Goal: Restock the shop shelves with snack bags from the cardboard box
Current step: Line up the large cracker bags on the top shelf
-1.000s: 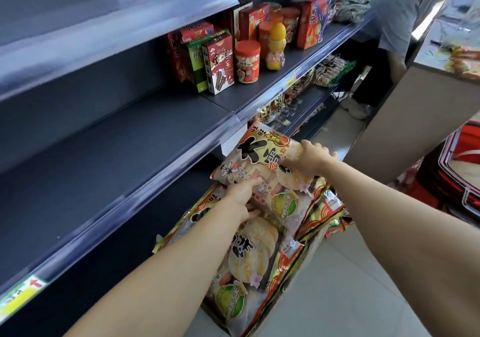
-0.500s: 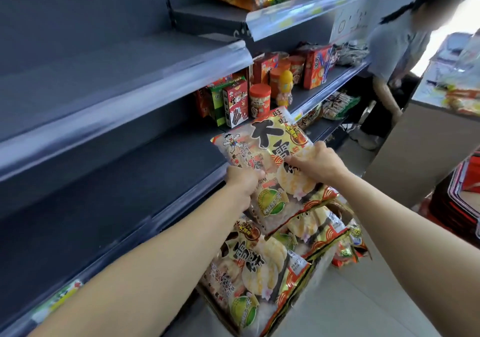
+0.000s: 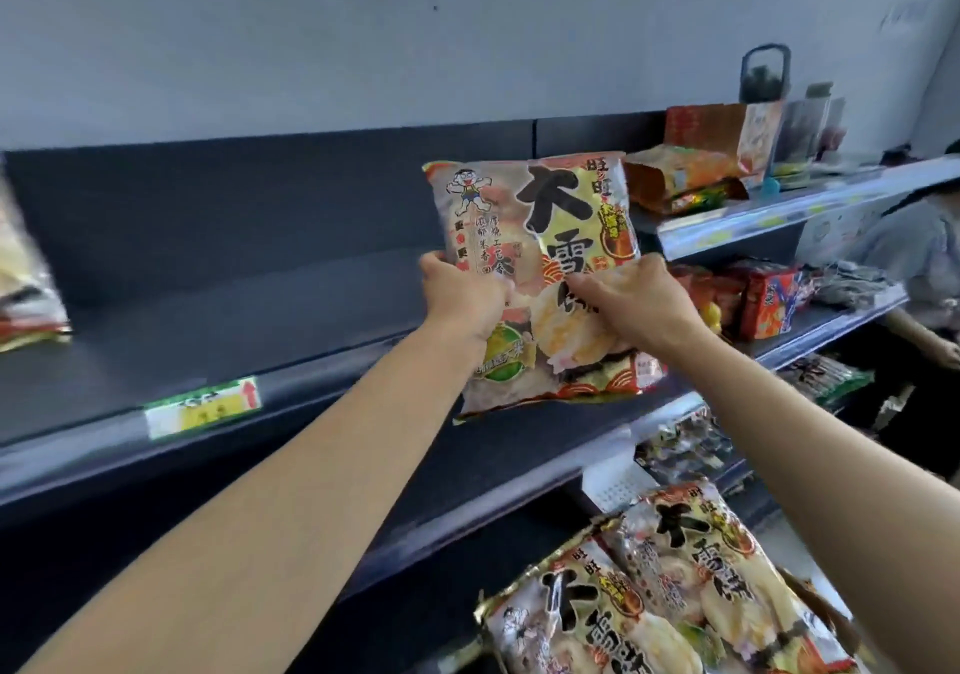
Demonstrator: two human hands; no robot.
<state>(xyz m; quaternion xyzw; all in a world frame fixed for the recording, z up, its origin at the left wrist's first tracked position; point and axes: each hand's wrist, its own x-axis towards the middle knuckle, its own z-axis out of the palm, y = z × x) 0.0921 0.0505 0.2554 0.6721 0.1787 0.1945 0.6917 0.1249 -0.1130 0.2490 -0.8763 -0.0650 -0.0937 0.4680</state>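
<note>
Your left grip (image 3: 462, 299) and right grip (image 3: 639, 304) are both clutching a bag (image 3: 550, 216), holding it upright before the shelf (image 3: 208, 320). More bags (image 3: 649, 595) are lying in the box (image 3: 826, 616).

Printed snack bag (image 3: 540, 226), upright, apparently just before dark shelf (image 3: 218, 325).
</note>
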